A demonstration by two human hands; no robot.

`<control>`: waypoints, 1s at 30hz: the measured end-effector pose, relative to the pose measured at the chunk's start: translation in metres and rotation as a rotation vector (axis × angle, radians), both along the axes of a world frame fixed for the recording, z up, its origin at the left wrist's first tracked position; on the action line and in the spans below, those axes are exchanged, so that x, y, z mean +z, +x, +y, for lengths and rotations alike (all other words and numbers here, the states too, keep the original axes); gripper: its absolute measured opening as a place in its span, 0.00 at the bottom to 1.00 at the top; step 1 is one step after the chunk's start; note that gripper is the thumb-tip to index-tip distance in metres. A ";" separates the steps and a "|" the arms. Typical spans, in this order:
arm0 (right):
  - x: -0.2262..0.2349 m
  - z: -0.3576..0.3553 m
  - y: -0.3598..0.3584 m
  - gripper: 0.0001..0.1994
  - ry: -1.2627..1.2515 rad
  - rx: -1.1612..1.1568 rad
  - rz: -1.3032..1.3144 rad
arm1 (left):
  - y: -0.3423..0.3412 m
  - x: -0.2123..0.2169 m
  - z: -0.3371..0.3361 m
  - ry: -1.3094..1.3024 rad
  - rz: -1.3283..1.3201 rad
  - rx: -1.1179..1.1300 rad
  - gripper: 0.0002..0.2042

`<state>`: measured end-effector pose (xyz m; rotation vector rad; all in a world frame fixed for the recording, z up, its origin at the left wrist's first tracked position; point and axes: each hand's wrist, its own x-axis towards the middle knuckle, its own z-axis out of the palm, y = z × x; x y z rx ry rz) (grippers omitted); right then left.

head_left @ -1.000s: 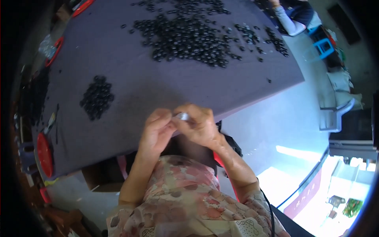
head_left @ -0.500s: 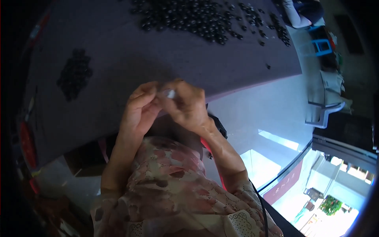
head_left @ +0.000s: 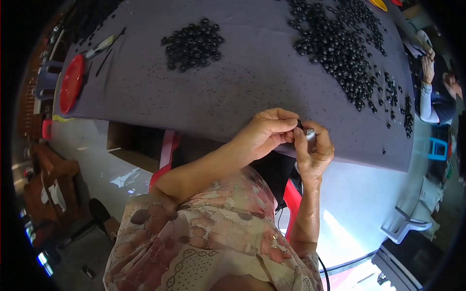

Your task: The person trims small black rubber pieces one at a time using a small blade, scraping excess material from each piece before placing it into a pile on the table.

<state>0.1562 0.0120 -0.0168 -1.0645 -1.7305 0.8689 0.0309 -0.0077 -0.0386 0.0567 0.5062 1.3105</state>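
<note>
Both hands meet just above the near edge of the cloth-covered table. My left hand point(head_left: 269, 133) is closed, thumb and fingertips pinching a small black bead point(head_left: 299, 124). Against it my right hand point(head_left: 316, 151) is closed too, its thumb upright beside the bead. Between the right thumb and curled forefinger shows a small shiny silvery-white piece point(head_left: 310, 135), whose kind I cannot make out. A small heap of round black beads point(head_left: 193, 44) lies on the table beyond my left forearm. A far larger spread of black beads point(head_left: 340, 58) covers the right side.
At the table's left end are a red plate point(head_left: 72, 83) and a brush point(head_left: 101, 46) with a pale end. Dark specks dot the grey tablecloth point(head_left: 233, 82). Another person's hands point(head_left: 427, 65) show at the far right, near a blue stool point(head_left: 438, 148) and a grey chair point(head_left: 405, 227).
The view has swung left, so the table, bead heaps and my hands appear farther right. The hands stay together; the black bead between the fingertips now shows clearly.
</note>
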 end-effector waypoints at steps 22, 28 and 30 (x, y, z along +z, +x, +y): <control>0.009 -0.008 -0.009 0.05 -0.225 0.011 0.109 | -0.009 -0.007 -0.003 0.104 -0.003 -0.058 0.06; -0.002 -0.001 0.000 0.10 -0.215 0.114 0.174 | -0.005 -0.005 -0.002 0.207 -0.013 -0.104 0.06; 0.005 -0.001 0.000 0.09 -0.160 0.109 0.114 | -0.007 -0.007 0.000 0.135 0.076 -0.077 0.04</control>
